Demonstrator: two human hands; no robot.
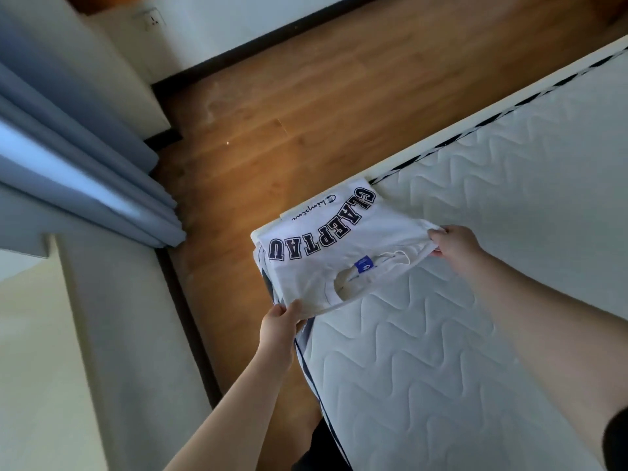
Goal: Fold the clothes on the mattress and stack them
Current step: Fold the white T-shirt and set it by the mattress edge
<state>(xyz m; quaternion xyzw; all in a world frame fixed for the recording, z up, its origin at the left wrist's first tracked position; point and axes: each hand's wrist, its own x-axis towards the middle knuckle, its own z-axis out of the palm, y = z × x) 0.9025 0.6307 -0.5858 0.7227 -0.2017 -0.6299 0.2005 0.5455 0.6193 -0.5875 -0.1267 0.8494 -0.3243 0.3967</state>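
White cotton t-shirt [326,246], folded, big dark block letters on the front and a blue tag at the collar, sits at the corner of the quilted mattress [458,334]. From the head view the person holds it by its near edge, one hand at each end. Left hand [277,329] pinches the corner, thumb on top, other fingers curled underneath. Right hand [455,244] pinches the opposite corner just past the collar, fingertips bunching the fabric. Under the shirt, beyond the left fingers, there's more folded white fabric, edges peeking out. Wooden floor [289,130] lies beyond the shirt, blue curtain [78,158] well off to the left.
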